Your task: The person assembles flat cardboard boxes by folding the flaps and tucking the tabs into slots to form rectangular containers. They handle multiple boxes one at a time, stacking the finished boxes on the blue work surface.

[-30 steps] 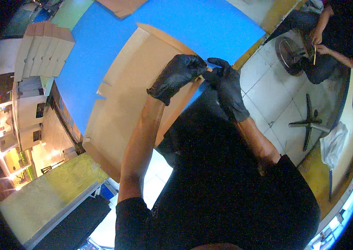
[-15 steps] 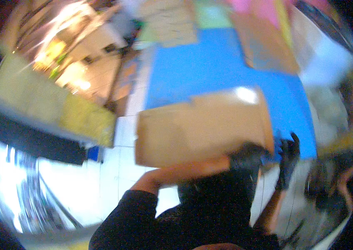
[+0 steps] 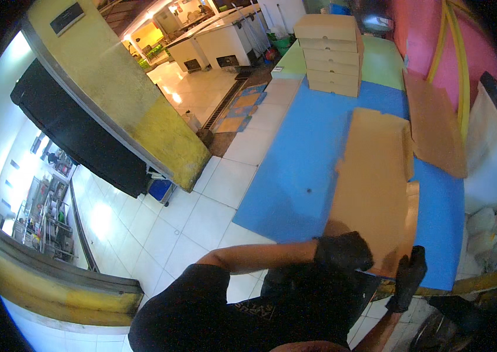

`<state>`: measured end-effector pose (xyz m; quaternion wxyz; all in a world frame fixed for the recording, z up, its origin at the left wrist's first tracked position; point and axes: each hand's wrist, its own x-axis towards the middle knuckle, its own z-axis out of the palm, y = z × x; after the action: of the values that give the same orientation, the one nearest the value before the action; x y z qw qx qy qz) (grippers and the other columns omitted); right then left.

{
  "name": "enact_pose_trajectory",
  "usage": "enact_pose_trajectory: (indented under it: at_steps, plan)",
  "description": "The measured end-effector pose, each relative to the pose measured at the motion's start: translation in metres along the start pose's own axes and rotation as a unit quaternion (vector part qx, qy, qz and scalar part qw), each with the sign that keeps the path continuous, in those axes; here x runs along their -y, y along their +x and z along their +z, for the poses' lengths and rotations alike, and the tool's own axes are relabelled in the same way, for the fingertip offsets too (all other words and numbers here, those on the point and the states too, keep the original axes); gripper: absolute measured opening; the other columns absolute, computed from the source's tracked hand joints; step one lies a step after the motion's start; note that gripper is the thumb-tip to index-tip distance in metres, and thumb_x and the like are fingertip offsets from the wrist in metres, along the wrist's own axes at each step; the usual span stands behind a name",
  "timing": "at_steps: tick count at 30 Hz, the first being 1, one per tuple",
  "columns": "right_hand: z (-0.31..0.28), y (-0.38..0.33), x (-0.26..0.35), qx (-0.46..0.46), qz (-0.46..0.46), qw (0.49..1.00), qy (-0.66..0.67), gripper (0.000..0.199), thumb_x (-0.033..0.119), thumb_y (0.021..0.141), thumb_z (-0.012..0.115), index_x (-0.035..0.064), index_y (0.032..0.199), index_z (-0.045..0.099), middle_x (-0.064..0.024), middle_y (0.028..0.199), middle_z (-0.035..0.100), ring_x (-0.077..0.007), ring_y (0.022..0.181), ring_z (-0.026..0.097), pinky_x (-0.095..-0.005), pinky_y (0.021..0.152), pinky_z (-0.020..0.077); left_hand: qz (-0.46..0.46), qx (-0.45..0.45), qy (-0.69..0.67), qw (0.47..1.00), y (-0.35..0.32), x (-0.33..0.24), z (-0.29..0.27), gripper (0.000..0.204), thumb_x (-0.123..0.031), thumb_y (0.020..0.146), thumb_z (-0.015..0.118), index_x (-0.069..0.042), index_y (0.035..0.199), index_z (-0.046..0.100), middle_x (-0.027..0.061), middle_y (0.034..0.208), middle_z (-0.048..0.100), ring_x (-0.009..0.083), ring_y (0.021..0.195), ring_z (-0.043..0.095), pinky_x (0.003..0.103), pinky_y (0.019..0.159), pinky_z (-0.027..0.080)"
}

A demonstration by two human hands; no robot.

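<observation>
A flat, unfolded cardboard box blank [image 3: 372, 176] lies lengthwise away from me on the blue tabletop [image 3: 284, 176]. Both my hands wear black gloves. My left hand [image 3: 343, 252], its forearm crossing in front of my body, is curled over the blank's near left corner; its fingertips are hidden by the dark glove. At the near right corner, my right hand [image 3: 410, 276] is closed against the blank's edge with the thumb side up. A narrow flap stands along that right side. Beyond it lies another brown cardboard sheet [image 3: 433, 126].
At the table's far end stands a stack of several closed cardboard boxes [image 3: 330, 58]. To the left rises a yellow pillar [image 3: 113, 88], with a small blue bin [image 3: 160, 190] at its foot. White bags [image 3: 483, 234] sit right of the table; white chest freezers [image 3: 225, 44] stand farther off.
My view has swung, so the blank that lay crosswise now points away from me. My right hand, fingers spread before, has closed at the blank's edge. My left hand stays over its near side.
</observation>
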<state>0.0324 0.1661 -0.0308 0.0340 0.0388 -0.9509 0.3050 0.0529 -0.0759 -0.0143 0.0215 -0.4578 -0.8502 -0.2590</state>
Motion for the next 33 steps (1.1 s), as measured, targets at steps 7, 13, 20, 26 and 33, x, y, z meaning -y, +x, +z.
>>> enact_pose_trajectory:
  at_steps: [7, 13, 20, 26, 33]
  plan:
    - [0.045, -0.013, 0.026, 0.037, -0.040, 0.984, 0.171, 0.024, 0.002, 0.077, 0.056, 0.0015, 0.101, 0.058, -0.0079, 0.082, 0.061, -0.0163, 0.073, 0.055, -0.0307, 0.068, 0.0459, -0.196, -0.048, 0.263, 0.944, 0.022, -0.069, -0.004, 0.013, -0.017, 0.072, 0.055, -0.006, 0.069, 0.061, 0.0127, 0.061, 0.057, 0.0295, 0.057, 0.058, 0.040, 0.050, 0.043]
    - [0.031, -0.014, 0.048, 0.132, 0.025, 0.947, 0.292, 0.032, 0.000, 0.079, 0.055, 0.0001, 0.111, 0.057, -0.0101, 0.096, 0.064, -0.0155, 0.082, 0.058, -0.0309, 0.074, 0.0480, -0.210, -0.086, 0.115, 0.967, -0.014, -0.015, 0.010, 0.010, -0.014, 0.076, 0.054, -0.005, 0.073, 0.056, 0.0119, 0.061, 0.055, 0.0276, 0.053, 0.056, 0.040, 0.045, 0.043]
    - [0.043, -0.024, 0.071, 0.077, -0.009, 0.936, 0.345, 0.028, 0.001, 0.080, 0.056, -0.0021, 0.108, 0.056, -0.0122, 0.095, 0.064, -0.0160, 0.085, 0.059, -0.0297, 0.075, 0.0475, -0.340, -0.093, 0.092, 0.931, -0.002, 0.004, -0.007, 0.023, -0.026, 0.080, 0.056, -0.006, 0.067, 0.054, 0.0119, 0.055, 0.057, 0.0278, 0.057, 0.061, 0.039, 0.054, 0.047]
    - [0.055, -0.023, 0.069, 0.053, 0.012, 0.958, 0.281, 0.027, 0.017, 0.080, 0.062, 0.0014, 0.102, 0.057, -0.0162, 0.091, 0.064, -0.0322, 0.082, 0.062, -0.0378, 0.071, 0.0483, -0.394, 0.011, -0.152, 0.906, -0.003, -0.012, -0.030, 0.028, -0.031, 0.080, 0.061, -0.005, 0.069, 0.060, 0.0099, 0.060, 0.060, 0.0264, 0.058, 0.061, 0.035, 0.056, 0.047]
    - [0.051, -0.021, 0.079, 0.110, 0.056, 0.894, 0.432, 0.031, 0.010, 0.075, 0.067, 0.0003, 0.103, 0.058, -0.0131, 0.085, 0.066, -0.0173, 0.066, 0.062, -0.0301, 0.057, 0.0504, -0.341, 0.018, -0.098, 0.935, -0.020, 0.007, -0.026, 0.019, -0.019, 0.080, 0.062, -0.001, 0.073, 0.061, 0.0122, 0.065, 0.060, 0.0236, 0.060, 0.061, 0.035, 0.057, 0.047]
